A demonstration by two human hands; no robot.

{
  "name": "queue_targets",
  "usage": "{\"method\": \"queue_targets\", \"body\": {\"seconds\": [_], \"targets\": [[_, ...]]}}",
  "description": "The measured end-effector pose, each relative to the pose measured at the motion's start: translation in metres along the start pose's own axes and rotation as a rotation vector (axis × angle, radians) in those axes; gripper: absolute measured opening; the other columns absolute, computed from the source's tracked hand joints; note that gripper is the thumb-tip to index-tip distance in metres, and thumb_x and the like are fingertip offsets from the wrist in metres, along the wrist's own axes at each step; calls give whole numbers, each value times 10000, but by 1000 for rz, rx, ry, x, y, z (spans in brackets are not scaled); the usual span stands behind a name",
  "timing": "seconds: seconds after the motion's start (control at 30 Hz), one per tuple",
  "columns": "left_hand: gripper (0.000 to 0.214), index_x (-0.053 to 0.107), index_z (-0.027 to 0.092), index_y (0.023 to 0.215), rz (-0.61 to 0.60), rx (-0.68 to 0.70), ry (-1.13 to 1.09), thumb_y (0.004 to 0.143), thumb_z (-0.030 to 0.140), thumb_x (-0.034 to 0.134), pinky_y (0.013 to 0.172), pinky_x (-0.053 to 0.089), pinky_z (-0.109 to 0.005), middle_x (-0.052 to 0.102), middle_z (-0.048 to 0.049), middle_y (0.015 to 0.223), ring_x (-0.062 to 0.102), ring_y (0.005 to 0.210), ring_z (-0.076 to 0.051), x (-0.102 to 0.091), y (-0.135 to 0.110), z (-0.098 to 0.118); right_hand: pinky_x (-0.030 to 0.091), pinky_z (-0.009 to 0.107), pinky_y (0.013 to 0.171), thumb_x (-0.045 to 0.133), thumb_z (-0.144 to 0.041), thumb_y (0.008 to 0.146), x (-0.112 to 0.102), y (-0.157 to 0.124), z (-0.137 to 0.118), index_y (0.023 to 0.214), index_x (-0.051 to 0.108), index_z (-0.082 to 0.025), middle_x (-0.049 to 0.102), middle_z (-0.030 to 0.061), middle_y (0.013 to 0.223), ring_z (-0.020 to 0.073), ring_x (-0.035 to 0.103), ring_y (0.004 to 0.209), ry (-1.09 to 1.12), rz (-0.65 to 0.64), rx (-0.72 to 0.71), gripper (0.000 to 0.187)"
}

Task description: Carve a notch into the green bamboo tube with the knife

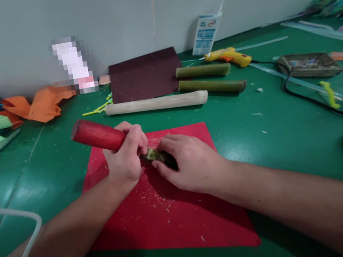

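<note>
Your L hand (125,153) is wrapped tight round the red-handled tool (97,135); its working end's hidden, so can't tell if it's biting. Your R hand (193,160) grips the green bamboo piece (156,155) btwn thumb & fingers, mid-frame, over the red sheet (188,228). Main risk: R thumb & fingertips sit v. close to the L fist, so a slip off the curved bamboo could nick them. Loose shavings (160,197) on the sheet might also cause a skid, esp. w/ too much push.

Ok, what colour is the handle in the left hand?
The handle is dark red, best seen in the head view.
</note>
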State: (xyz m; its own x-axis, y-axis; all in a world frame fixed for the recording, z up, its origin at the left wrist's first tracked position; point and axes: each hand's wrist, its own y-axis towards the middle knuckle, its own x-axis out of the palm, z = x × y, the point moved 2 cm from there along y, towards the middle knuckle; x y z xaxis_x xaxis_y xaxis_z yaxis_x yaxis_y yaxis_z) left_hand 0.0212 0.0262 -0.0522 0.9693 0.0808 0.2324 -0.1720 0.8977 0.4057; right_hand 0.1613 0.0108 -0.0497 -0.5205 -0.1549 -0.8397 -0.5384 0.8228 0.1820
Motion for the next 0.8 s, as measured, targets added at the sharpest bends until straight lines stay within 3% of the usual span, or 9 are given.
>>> {"method": "queue_targets", "body": {"seconds": [0.13, 0.27, 0.4, 0.57, 0.8], "targets": [[354, 537, 180, 594, -31, 42, -11, 912, 334, 566, 409, 337, -237, 575, -6, 518, 457, 441, -91, -2, 6, 7, 406, 331, 707, 555, -264, 801, -3, -2, -1, 876, 624, -137, 635, 83, 870, 216, 548, 822, -70, 23, -44, 162], [336, 563, 193, 613, -28, 75, 5, 921, 330, 567, 426, 366, -254, 575, -7, 528, 484, 458, -110, -9, 8, 20, 405, 346, 732, 568, -219, 769, -7, -2, 0, 896, 649, -133, 635, 96, 907, 219, 515, 821, -118, -13, -151, 173], [343, 549, 203, 606, -37, 5, 57, 910, 358, 581, 451, 394, -270, 576, -15, 532, 505, 478, -126, -13, 6, 26, 395, 352, 752, 601, -212, 731, -9, -1, 5, 933, 654, -143, 641, 85, 907, 218, 511, 825, -81, -1, -204, 220], [388, 535, 197, 600, -156, -107, 23, 882, 447, 623, 447, 403, -264, 564, -10, 542, 457, 448, -104, -10, 3, 25, 380, 353, 768, 584, -189, 693, -12, 3, 14, 989, 650, -163, 659, 75, 928, 227, 537, 866, -17, -53, -267, 304], [399, 584, 194, 662, -356, -169, -77, 926, 490, 542, 478, 384, -284, 595, -36, 607, 502, 517, -138, -12, 0, 24, 341, 356, 801, 560, -143, 655, -24, 8, 21, 1036, 656, -177, 655, 49, 926, 217, 535, 890, -96, -81, -387, 395]]}}
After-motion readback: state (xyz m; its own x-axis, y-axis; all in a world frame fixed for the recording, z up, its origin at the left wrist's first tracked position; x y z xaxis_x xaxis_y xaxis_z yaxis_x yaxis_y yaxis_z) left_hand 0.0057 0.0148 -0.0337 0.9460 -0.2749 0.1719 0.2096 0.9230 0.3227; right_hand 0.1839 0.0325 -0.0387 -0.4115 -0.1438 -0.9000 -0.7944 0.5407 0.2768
